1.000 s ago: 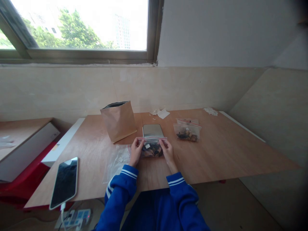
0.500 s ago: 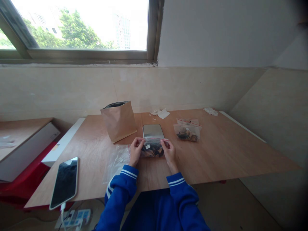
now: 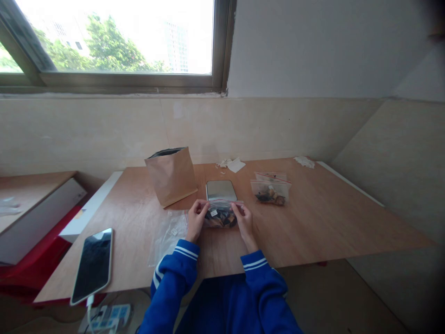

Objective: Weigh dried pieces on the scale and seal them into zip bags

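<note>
Spanning left hand (image 3: 197,220) to right hand (image 3: 244,223): bag (image 3: 221,218)

Bag label (image 3: 213,213) illegible (too small)

Looks like a plain indoor workroom, perhaps in a home; cannot be told for certain. Has a metal-framed window (image 3: 132,41) at upper left, giving onto trees (image 3: 109,48) and a tall building (image 3: 177,46), and a beige lower wall (image 3: 243,127) across the middle. Holds, at centre, a bare-wood table (image 3: 313,227) with filled zip bags (image 3: 271,193) and an open brown paper bag (image 3: 174,178); at lower left, a tablet (image 3: 93,264) on a cable and a power strip (image 3: 118,315); at far left, a second table (image 3: 31,188).
</note>
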A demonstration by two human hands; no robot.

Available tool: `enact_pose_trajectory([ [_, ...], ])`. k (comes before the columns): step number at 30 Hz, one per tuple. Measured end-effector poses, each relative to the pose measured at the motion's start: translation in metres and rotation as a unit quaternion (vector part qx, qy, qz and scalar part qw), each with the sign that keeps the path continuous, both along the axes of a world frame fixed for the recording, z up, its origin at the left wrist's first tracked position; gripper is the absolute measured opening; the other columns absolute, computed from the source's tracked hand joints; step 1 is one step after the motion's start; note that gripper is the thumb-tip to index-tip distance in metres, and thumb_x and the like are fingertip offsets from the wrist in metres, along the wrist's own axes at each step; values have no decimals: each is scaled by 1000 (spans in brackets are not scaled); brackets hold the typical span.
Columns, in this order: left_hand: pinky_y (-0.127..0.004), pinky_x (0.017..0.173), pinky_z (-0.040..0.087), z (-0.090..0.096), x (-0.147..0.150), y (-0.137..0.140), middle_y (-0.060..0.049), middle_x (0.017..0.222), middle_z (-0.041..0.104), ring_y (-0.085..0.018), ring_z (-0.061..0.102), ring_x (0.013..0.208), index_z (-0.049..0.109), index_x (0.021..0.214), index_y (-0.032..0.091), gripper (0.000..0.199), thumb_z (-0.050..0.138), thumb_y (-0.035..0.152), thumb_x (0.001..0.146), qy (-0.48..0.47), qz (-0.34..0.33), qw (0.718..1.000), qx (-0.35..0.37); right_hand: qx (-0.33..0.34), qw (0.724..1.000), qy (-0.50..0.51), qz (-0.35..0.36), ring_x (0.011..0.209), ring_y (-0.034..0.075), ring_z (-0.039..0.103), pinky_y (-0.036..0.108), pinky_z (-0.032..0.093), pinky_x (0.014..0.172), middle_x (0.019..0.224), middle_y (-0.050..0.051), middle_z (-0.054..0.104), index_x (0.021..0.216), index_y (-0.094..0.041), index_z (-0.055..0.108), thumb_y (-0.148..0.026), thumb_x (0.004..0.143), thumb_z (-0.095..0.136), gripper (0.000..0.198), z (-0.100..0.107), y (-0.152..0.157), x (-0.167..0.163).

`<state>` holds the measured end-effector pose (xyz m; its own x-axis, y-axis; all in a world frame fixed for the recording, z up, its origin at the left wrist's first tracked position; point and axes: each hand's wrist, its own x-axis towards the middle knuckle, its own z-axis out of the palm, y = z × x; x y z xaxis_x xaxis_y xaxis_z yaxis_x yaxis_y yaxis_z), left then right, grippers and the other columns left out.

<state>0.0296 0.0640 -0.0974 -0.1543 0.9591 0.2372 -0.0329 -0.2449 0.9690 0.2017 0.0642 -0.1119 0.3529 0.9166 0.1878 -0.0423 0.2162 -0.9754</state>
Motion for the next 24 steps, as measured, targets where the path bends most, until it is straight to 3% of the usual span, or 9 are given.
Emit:
enact_pose_trajectory([
  [11, -25, 73, 46, 1, 1, 0, -3, 84, 68, -17, 62, 80, 67, 88, 18, 29, 64, 46, 82, -18, -19, 1000, -1, -8, 1000, 12, 17, 80, 25, 69, 38, 54, 77, 83, 9, 74, 84, -15, 72, -53, 71, 73, 40, -2, 0, 0],
  [24, -25, 65, 46, -10, 0, 4, -4, 80, 69, -16, 62, 71, 67, 90, 16, 34, 62, 49, 83, 73, 21, 997, -3, -4, 999, 12, 42, 86, 25, 70, 38, 55, 81, 90, 10, 75, 88, -15, 73, -51, 72, 73, 40, 0, -1, -1],
])
